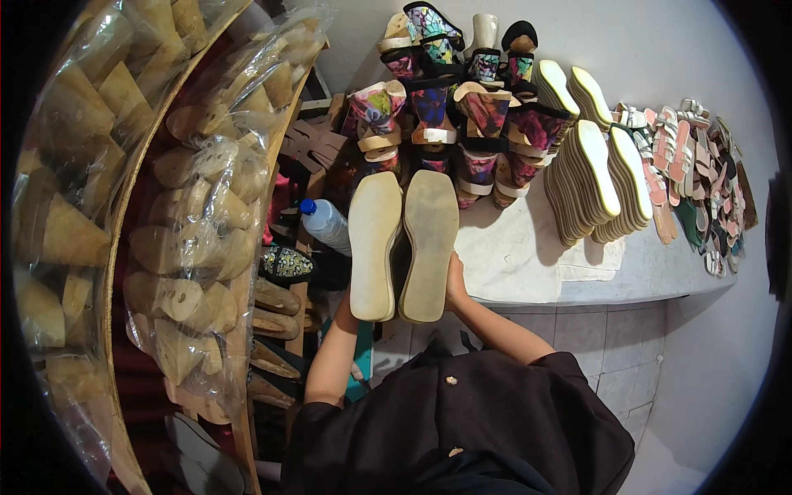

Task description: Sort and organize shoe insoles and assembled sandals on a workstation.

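Note:
In front of my chest two stacks of shoe soles are held up side by side. The left stack's top sole (375, 247) is cream; the right stack's top sole (430, 247) is duller and grey-beige. My right hand (454, 281) grips the right stack along its outer side, its fingers mostly hidden beneath. My left hand (344, 304) is at the near outer edge of the left stack, holding it from below and the side; nearly all of its fingers are hidden by the soles.
Ahead on a pale counter (511, 260) stand floral-patterned shoes (379, 111), tall stacks of soles (598, 177) and strapped sandals (664, 148). A blue-capped bottle (327, 227) is left of my soles. Shelves at left hold plastic-covered wooden shoe lasts (177, 247).

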